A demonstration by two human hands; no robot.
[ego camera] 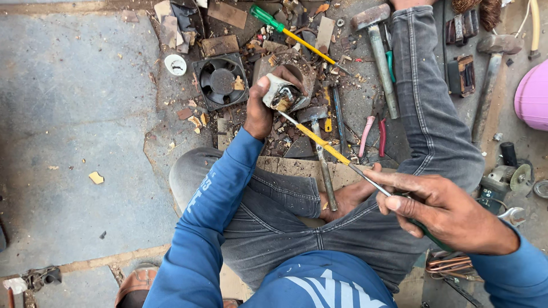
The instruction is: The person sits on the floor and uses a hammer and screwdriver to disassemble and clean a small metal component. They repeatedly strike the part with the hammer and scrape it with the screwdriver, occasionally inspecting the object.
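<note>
My left hand (261,108) grips a small whitish, dirty motor-like part (281,94) and holds it above the littered floor. My right hand (445,208) holds a screwdriver (337,154) with a yellow shaft and a green handle. Its tip pokes into the part in my left hand. I sit on the floor in jeans and a blue long-sleeved shirt, with one leg stretched out to the upper right. A bare foot shows under the screwdriver near my lap.
A black square fan (220,80) lies left of the part. A second green-and-yellow screwdriver (291,34), hammers (381,54) (490,80), pink-handled pliers (372,136) and scrap pieces litter the floor. A pink container (534,97) stands at the right edge. Copper wire coils (451,265) lie by my right arm.
</note>
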